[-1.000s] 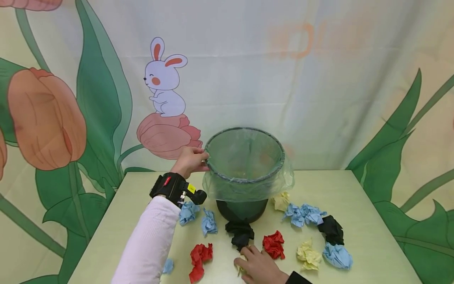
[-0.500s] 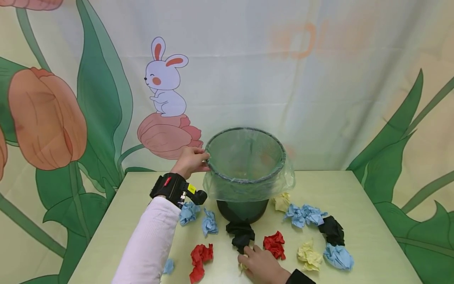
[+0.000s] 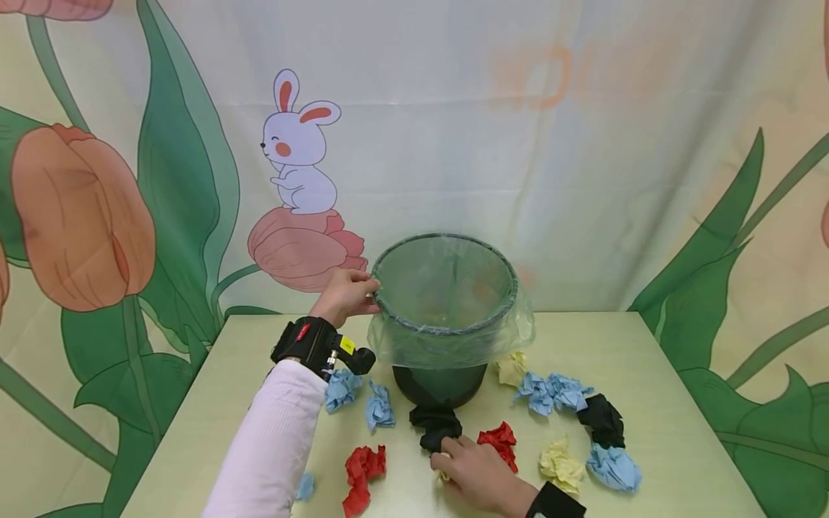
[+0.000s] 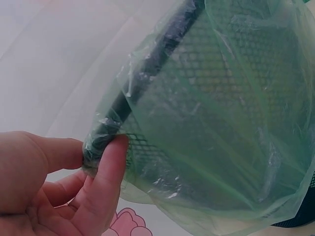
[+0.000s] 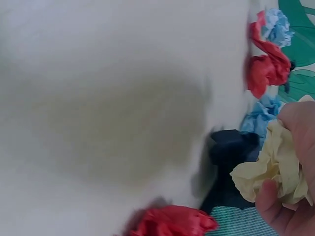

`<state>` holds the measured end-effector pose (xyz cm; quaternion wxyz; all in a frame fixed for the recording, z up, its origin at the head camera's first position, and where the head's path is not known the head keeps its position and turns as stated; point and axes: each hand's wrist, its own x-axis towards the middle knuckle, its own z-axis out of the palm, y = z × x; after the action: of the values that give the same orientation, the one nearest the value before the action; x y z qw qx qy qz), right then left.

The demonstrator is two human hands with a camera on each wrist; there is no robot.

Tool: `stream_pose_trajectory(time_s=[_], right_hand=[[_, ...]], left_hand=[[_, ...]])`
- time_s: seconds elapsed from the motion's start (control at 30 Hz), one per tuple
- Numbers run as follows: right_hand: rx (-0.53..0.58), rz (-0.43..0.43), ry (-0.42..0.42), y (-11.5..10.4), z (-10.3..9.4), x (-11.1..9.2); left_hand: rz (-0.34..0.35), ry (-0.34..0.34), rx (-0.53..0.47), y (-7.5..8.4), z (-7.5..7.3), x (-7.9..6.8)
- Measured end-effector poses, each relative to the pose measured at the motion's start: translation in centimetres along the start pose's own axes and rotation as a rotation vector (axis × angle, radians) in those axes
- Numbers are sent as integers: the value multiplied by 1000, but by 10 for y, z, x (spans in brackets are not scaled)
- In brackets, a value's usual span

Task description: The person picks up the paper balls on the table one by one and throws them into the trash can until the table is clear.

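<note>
A dark mesh wastebasket (image 3: 440,386) stands at the back of the table, lined with a translucent green bin bag (image 3: 453,349) folded over its rim. My left hand (image 3: 346,296) pinches the bag-covered rim on the left side; the left wrist view shows thumb and fingers on either side of the rim. In front of the basket, my right hand (image 3: 484,471) grips a crumpled yellow paper ball (image 5: 273,164), mostly hidden by the fingers in the head view. Right at those fingertips lies crumpled black paper (image 3: 435,426), and a red paper ball (image 3: 500,444) is partly behind the hand.
Blue paper balls (image 3: 379,407) and a twisted red paper (image 3: 363,476) lie left of the right hand. To its right are a yellow ball (image 3: 560,466), a black one (image 3: 602,419) and several blue ones. A printed curtain (image 3: 583,216) hangs behind the table (image 3: 667,403).
My right hand has shifted slightly forward, toward the black paper and the basket, with its fingers on the yellow paper ball. The left hand stays on the rim.
</note>
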<state>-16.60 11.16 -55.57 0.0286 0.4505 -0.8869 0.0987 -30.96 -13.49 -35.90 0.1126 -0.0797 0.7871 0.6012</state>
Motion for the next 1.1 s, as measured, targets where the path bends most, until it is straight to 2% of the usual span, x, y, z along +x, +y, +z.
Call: stream_pose_trajectory(time_s=[0.2, 0.37, 0.67, 1.1], right_hand=[[-26, -7, 50, -2, -18, 4], [-36, -33, 53, -2, -31, 8], [36, -86, 64, 0, -51, 14], [-55, -181, 181, -4, -83, 25]], left_hand=[[7, -2, -1, 0, -1, -1], [-1, 4, -3, -1, -1, 0], [0, 10, -10, -3, -2, 1], [-6, 14, -31, -1, -1, 2]])
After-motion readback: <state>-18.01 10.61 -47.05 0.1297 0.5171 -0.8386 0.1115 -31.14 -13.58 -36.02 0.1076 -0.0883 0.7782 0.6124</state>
